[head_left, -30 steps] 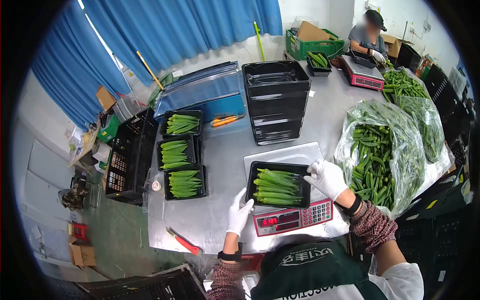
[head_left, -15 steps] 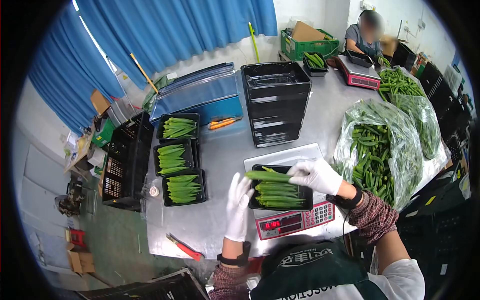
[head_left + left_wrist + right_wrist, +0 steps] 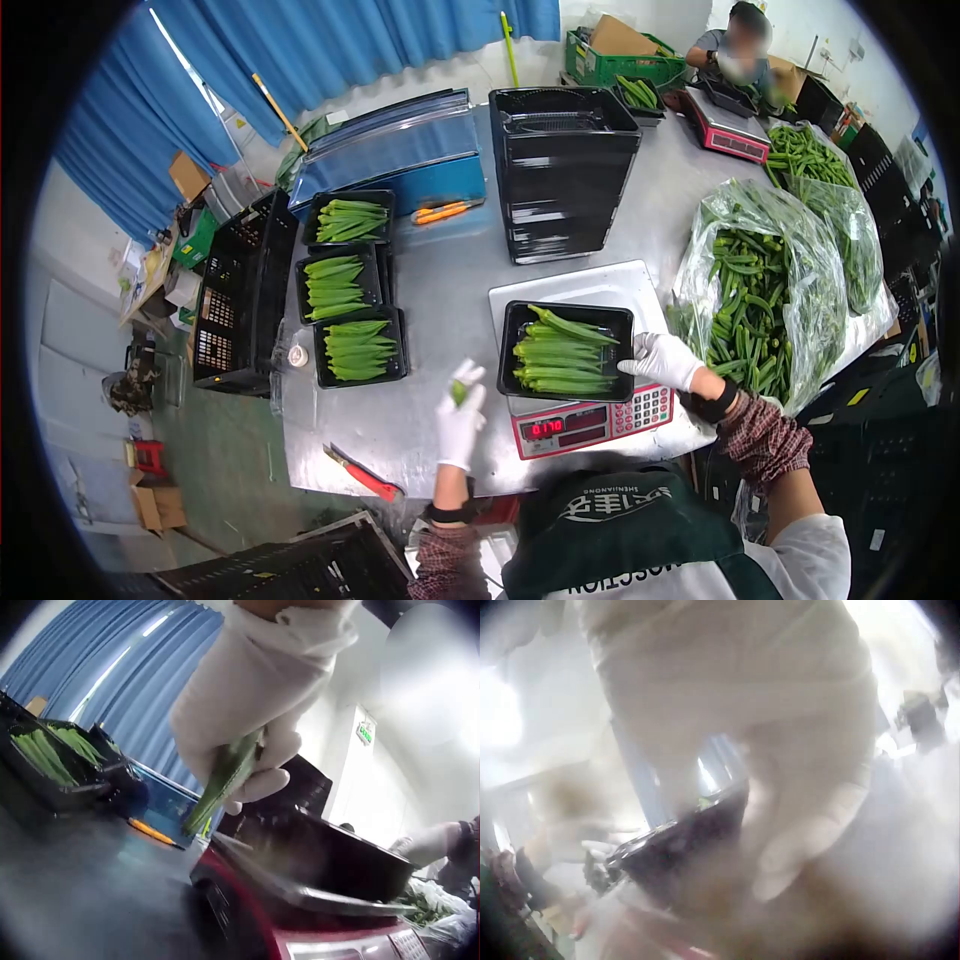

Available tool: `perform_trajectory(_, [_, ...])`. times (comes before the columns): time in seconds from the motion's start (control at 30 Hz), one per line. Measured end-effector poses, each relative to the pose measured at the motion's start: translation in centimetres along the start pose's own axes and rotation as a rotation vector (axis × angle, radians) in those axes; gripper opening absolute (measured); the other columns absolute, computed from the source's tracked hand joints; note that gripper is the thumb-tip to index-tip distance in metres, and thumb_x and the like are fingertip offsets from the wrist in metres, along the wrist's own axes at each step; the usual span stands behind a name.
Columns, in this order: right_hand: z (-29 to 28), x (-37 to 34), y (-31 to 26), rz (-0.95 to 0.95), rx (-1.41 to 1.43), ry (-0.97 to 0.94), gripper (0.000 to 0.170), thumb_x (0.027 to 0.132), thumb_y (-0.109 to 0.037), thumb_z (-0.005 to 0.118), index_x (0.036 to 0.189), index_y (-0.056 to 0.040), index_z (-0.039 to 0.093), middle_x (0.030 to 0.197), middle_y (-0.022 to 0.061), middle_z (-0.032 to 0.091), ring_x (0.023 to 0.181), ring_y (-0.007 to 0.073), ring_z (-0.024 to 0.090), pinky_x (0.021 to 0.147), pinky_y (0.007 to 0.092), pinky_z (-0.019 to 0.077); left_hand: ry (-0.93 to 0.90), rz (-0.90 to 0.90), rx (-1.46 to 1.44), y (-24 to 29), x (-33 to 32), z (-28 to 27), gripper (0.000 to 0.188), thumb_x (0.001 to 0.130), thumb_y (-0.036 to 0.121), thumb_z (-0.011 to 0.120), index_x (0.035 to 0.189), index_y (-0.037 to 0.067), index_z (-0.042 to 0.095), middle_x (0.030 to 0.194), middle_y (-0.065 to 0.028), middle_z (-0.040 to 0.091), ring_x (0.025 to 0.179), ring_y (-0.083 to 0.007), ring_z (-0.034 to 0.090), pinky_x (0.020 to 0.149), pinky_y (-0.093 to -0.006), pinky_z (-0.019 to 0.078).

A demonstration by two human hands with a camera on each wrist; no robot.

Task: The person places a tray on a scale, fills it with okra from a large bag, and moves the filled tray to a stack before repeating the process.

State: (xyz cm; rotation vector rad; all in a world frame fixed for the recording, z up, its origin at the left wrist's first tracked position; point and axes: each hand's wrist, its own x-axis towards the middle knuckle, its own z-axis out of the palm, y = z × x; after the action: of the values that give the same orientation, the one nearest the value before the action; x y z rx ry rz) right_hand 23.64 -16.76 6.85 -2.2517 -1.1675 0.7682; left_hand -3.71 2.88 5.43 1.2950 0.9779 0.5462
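Note:
My gloved left hand (image 3: 459, 420) holds a single okra pod (image 3: 229, 776) to the left of the scale, above the table. At the right edge of a black tray (image 3: 510, 385), my gloved right hand (image 3: 668, 361) grips the rim between thumb and fingers. Okra pods (image 3: 560, 355) lie side by side in that tray, with one slanting across the top. Beneath the tray is a red and silver scale (image 3: 592, 428), its display lit with 0.170. The right wrist view is blurred, but the tray wall (image 3: 697, 855) shows between the fingers.
Filled okra trays (image 3: 360, 345) stand at the left, with a red-handled knife (image 3: 365, 474) near the front edge. Behind the scale rises a tall stack of black trays (image 3: 565, 190). A plastic bag of okra (image 3: 750, 300) lies right. Another person (image 3: 735, 50) works at the far end.
Half a second ago my right hand held an okra pod over the tray; now my left hand has a pod, lower, and the right is at the rim. The display dropped from 0.185 to 0.170.

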Motion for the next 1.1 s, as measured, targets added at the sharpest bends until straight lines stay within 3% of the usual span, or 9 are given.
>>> perform_trajectory(0.07, [1.4,0.9,-0.1,0.052,0.206,0.087,0.028,0.079,-0.023,0.071,0.076,-0.0005,0.054,0.056,0.0094,0.048,0.052,0.0202,0.049,0.057,0.0345,0.0442,-0.077,-0.235,-0.077,-0.9,-1.2,1.4,0.046,0.089,0.012,0.061,0.134,0.008,0.051,0.102,-0.0011,0.065,0.049,-0.0021,0.041,0.044,-0.0189,0.0350])
perform_trajectory(0.2, [0.6,4.7,-3.2,0.057,0.451,0.087,0.018,0.079,-0.018,0.065,0.081,-0.0025,0.056,0.061,0.0008,0.053,0.058,0.0133,0.053,0.056,0.0323,0.0436,-0.028,-0.146,-0.198,-1.0,-0.6,1.0,0.046,0.091,0.007,0.055,0.136,0.003,0.046,0.101,-0.0005,0.061,0.047,-0.0021,0.039,0.046,-0.0196,0.0385])
perform_trajectory(0.27, [-0.8,7.1,-7.9,0.047,0.355,0.078,0.017,0.079,-0.018,0.065,0.080,-0.0030,0.056,0.062,0.0009,0.053,0.059,0.0127,0.053,0.057,0.0319,0.0436,0.081,-0.073,-0.398,-0.3,0.1,-0.3,0.047,0.090,0.005,0.052,0.137,0.003,0.045,0.121,-0.0065,0.060,0.050,-0.0034,0.043,0.050,-0.0207,0.0412])
perform_trajectory(0.43, [3.4,18.5,-10.1,0.067,0.498,0.081,0.020,0.076,-0.018,0.066,0.074,-0.0021,0.055,0.066,0.0059,0.056,0.067,0.0148,0.053,0.063,0.0344,0.0448,0.185,0.121,-0.475,1.2,1.6,-4.4,0.046,0.092,0.009,0.050,0.136,0.001,0.042,0.125,-0.0071,0.061,0.047,-0.0031,0.035,0.051,-0.0200,0.0419])
perform_trajectory(0.63, [5.7,25.4,-16.0,0.197,0.228,0.104,0.027,0.080,-0.021,0.066,0.091,0.0034,0.062,0.085,0.0216,0.066,0.085,0.0338,0.067,0.074,0.0408,0.0529,0.207,0.034,-0.480,-1.3,0.2,-7.9,0.042,0.091,0.008,0.050,0.132,-0.002,0.045,0.113,-0.0153,0.065,0.045,-0.0047,0.038,0.051,-0.0218,0.0444])
perform_trajectory(0.87, [14.9,39.9,-4.6,-0.186,-0.582,0.165,0.033,0.089,-0.032,0.055,0.097,-0.0027,0.067,0.098,0.0194,0.065,0.091,0.0380,0.062,0.080,0.0415,0.0500,0.237,-0.055,-0.492,-2.8,-0.4,-9.5,0.039,0.094,0.007,0.045,0.133,0.000,0.043,0.112,-0.0149,0.064,0.050,-0.0045,0.039,0.057,-0.0211,0.0454])
perform_trajectory(0.9, [12.8,35.5,-10.1,0.266,-0.039,0.166,0.058,0.080,-0.038,0.069,0.118,0.0033,0.053,0.109,0.0236,0.063,0.104,0.0385,0.060,0.087,0.0414,0.0494,0.234,-0.055,-0.493,-2.7,-0.2,-9.5,0.039,0.094,0.007,0.045,0.133,0.000,0.043,0.112,-0.0149,0.064,0.050,-0.0045,0.039,0.057,-0.0211,0.0454])
perform_trajectory(0.93, [12.9,35.0,-10.5,0.282,-0.066,0.173,0.068,0.075,-0.039,0.075,0.121,0.0043,0.050,0.115,0.0279,0.059,0.107,0.0377,0.059,0.090,0.0410,0.0485,0.232,-0.049,-0.511,-2.6,-0.2,-9.4,0.040,0.092,0.007,0.048,0.131,-0.001,0.045,0.110,-0.0159,0.065,0.049,-0.0056,0.040,0.055,-0.0224,0.0448])
perform_trajectory(1.1, [0.9,20.8,-16.6,-0.809,-0.362,0.185,0.034,0.086,-0.019,0.060,0.116,-0.0028,0.056,0.116,0.0171,0.059,0.110,0.0342,0.056,0.095,0.0393,0.0447,0.159,-0.156,-0.675,-2.7,0.5,-8.7,0.043,0.089,0.010,0.052,0.131,0.000,0.048,0.103,-0.0139,0.066,0.052,-0.0071,0.042,0.059,-0.0250,0.0440])
